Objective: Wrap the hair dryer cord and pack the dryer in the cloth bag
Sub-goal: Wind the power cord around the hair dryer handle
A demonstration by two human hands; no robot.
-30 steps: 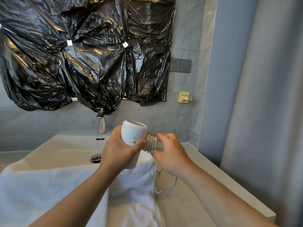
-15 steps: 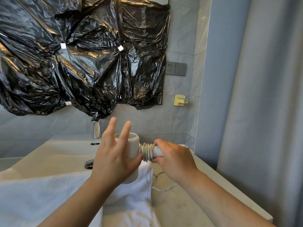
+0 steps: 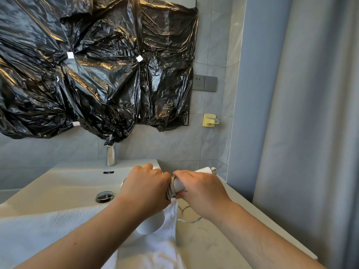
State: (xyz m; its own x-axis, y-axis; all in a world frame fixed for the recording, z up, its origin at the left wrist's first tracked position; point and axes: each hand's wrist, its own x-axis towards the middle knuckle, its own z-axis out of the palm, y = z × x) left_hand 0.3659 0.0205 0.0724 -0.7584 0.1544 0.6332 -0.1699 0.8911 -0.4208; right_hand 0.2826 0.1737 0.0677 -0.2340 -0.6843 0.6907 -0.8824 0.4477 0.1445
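I hold a white hair dryer (image 3: 150,223) low over the sink's right end. My left hand (image 3: 145,186) grips its barrel from above and hides most of it. My right hand (image 3: 200,188) is curled round the handle, whose end sticks out past my knuckles. The grey cord (image 3: 170,191) is coiled in several turns round the handle between my two hands. A loose length of cord (image 3: 187,220) trails down onto the counter. No cloth bag is in view.
A white towel (image 3: 58,230) drapes over the front of the white sink (image 3: 68,183). A chrome tap (image 3: 111,154) stands at the back. Black plastic sheeting (image 3: 93,70) covers the mirror. A wall socket (image 3: 204,83), a yellow holder (image 3: 209,120) and a grey curtain (image 3: 310,133) lie to the right.
My left hand, which had opened with fingers spread half a second ago, now grips the dryer barrel again. Both hands and the dryer have dropped lower in view.
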